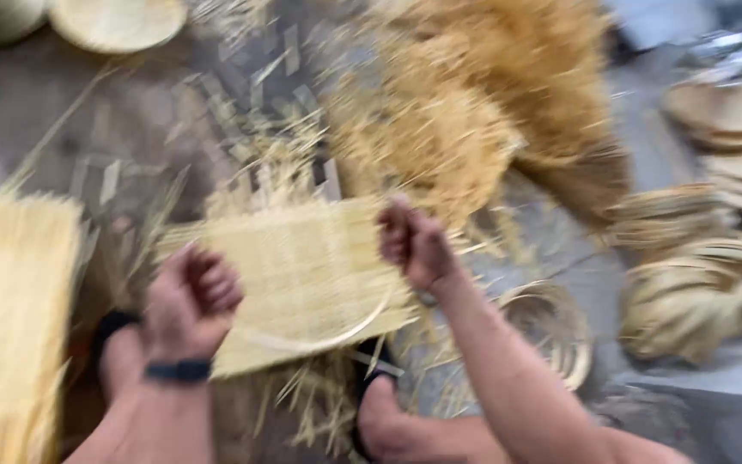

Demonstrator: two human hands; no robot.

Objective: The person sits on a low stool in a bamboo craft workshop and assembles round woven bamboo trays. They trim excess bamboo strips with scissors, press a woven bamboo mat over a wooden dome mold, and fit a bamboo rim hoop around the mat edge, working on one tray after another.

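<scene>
Both fists are clenched on the flat pale woven bamboo mat (pixel 302 275) lying on the grey floor (pixel 62 129): left hand (pixel 191 301) at its left edge, right hand (pixel 414 245) at its top right corner. The mat seems mid-shaping over a thin bent bamboo hoop (pixel 337 337). Next it likely needs an even, firm pull.

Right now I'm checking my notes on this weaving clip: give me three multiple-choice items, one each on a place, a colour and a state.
1. Where does the woven mat lie?
A. between both hands
B. on a shelf
C. inside a basket

2. What colour is the wristband?
A. white
B. dark
C. red

3. How is the right hand?
A. flat open
B. out of view
C. closed in a fist

Answers: 1 A, the mat spans from the left hand to the right hand; 2 B, it looks black; 3 C, its fingers curl at the mat's edge.
</scene>
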